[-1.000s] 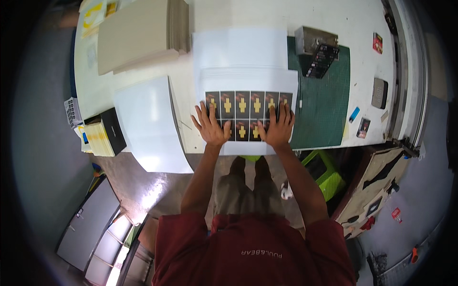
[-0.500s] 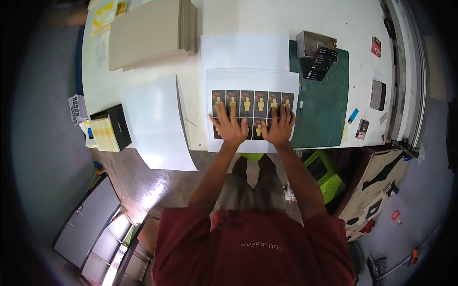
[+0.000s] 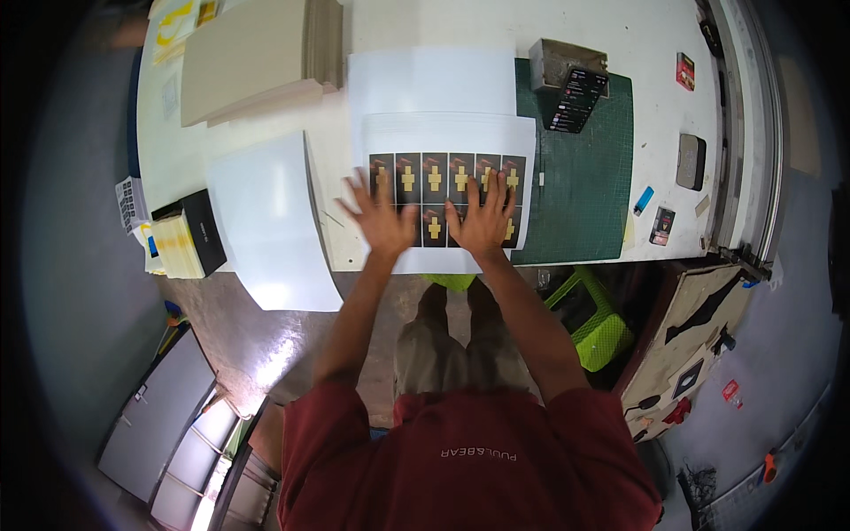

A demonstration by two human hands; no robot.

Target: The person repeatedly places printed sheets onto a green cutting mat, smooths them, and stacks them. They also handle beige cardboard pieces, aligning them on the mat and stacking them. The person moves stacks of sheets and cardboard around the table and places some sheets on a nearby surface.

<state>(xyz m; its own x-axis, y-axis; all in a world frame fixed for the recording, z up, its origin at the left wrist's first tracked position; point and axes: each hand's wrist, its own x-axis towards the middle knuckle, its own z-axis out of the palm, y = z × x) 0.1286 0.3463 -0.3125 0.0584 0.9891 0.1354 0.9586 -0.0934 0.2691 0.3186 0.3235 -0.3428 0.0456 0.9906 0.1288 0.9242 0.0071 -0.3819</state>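
In front of me lies a white sheet printed with two rows of dark panels, each bearing a gold cross-like shape. It rests on a larger white sheet. My left hand is spread at the printed sheet's left edge, fingers reaching past the edge toward the white table. My right hand lies with fingers apart over the right half of the panels. Neither hand grips anything. Both palms cover part of the lower row.
Left are a glossy white sheet overhanging the table edge, a grey-board stack and a black box. Right, on a green cutting mat, a phone leans on a metal box; a blue lighter lies beyond.
My left hand has slid left across the printed sheet to its edge, fingers spreading wider. My right hand has moved left over the panels. The whole view has shifted slightly.
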